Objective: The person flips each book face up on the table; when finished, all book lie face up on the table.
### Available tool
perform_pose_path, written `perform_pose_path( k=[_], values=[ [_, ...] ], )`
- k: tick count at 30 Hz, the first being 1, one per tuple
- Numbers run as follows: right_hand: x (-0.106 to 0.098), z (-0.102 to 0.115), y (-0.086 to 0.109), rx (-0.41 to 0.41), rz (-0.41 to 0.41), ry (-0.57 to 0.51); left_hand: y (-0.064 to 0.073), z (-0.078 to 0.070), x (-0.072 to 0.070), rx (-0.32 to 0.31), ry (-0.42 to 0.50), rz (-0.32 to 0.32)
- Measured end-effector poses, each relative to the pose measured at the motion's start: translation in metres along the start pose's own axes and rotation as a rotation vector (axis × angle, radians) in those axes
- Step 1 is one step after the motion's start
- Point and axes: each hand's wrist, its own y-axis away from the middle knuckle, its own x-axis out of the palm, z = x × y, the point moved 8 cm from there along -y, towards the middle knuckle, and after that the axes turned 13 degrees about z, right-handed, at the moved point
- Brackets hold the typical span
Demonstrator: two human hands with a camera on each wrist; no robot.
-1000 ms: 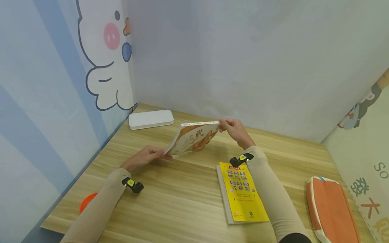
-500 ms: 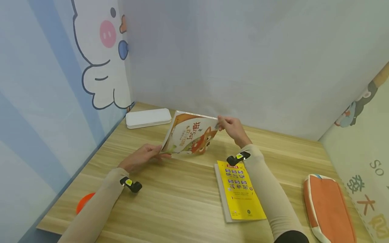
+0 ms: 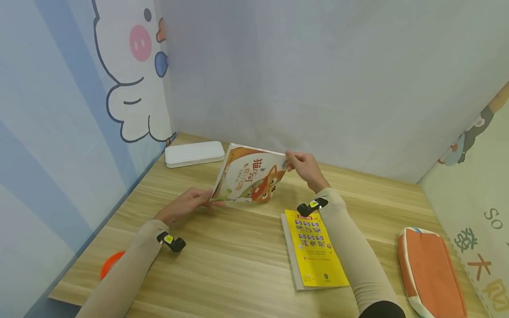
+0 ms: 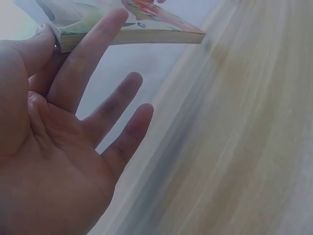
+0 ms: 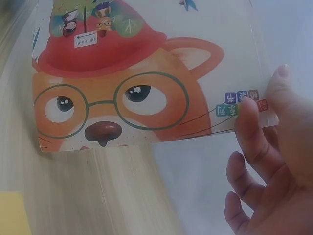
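A picture book [image 3: 250, 174] with an orange cartoon animal in glasses and a red hat on its cover is held tilted above the table. My left hand [image 3: 187, 205] pinches its lower left corner; in the left wrist view the thumb and index finger grip the book's edge [image 4: 156, 36] while the other fingers spread free. At the upper right corner, my right hand [image 3: 306, 169] pinches the book too. The right wrist view shows the cover [image 5: 122, 88] up close, with thumb and forefinger on its corner.
A yellow book [image 3: 316, 254] lies on the wooden table [image 3: 222, 256] beneath the right forearm. The white case [image 3: 195, 154] sits at the back left. An orange pouch [image 3: 431, 269] is at the right, and a round orange object [image 3: 111, 264] is partly behind the left forearm.
The picture book has tilted so that more of its front cover faces the head camera. Both hands have kept their pinch on it; in the last half second almost nothing moved.
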Motion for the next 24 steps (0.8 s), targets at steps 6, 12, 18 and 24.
perform_pose_path(
  k=[6,12,18,24],
  values=[
    [-0.0001,-0.0014,-0.0009,-0.007,-0.007,-0.007,0.0004,-0.0002,0.0013,-0.004,0.002,-0.003],
    [0.0015,-0.0044,-0.0024,0.003,0.007,-0.019,0.0017,0.0020,0.0019,0.005,0.008,-0.002],
    [0.0016,-0.0046,-0.0022,-0.008,0.001,-0.022,0.0023,0.0020,0.0007,0.009,0.015,0.009],
    [0.0015,-0.0065,-0.0030,-0.014,-0.022,-0.037,0.0036,0.0012,0.0020,-0.008,0.017,0.015]
  ],
)
